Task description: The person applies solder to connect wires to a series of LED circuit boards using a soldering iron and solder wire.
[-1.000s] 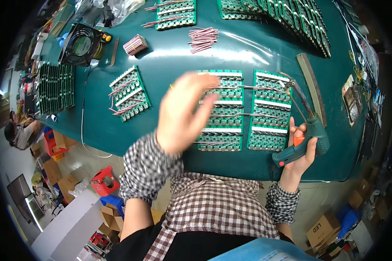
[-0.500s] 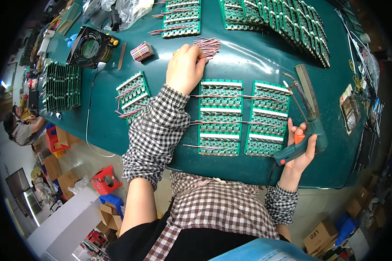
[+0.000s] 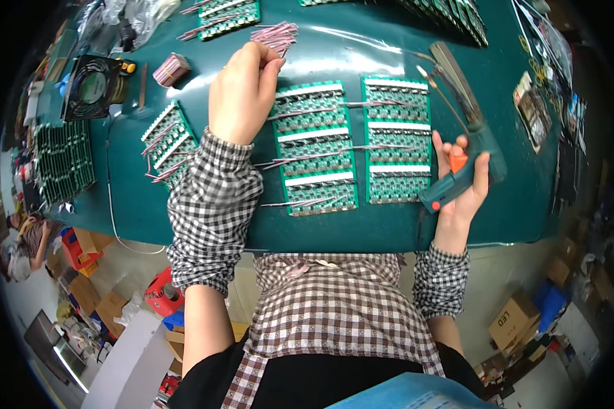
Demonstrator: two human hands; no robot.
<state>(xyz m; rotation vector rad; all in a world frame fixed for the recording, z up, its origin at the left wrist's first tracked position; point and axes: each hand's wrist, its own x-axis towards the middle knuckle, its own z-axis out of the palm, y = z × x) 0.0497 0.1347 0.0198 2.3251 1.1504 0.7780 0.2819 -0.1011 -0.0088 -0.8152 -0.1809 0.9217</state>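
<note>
Picking wires (image 3: pixel 275 34), seemingly, the left hand (image 3: pixel 241 93) pinches, contents unclear, the right hand (image 3: pixel 464 187) gripping a soldering gun (image 3: pixel 488 154); a clean lift seems needed next.

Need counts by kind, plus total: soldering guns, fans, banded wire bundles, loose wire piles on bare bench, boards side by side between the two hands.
Soldering gun: 1, in the right hand
Black fan: 1
Banded wire bundle: 1
Loose wire pile: 1
Green circuit boards: 2
Total: 6
</note>
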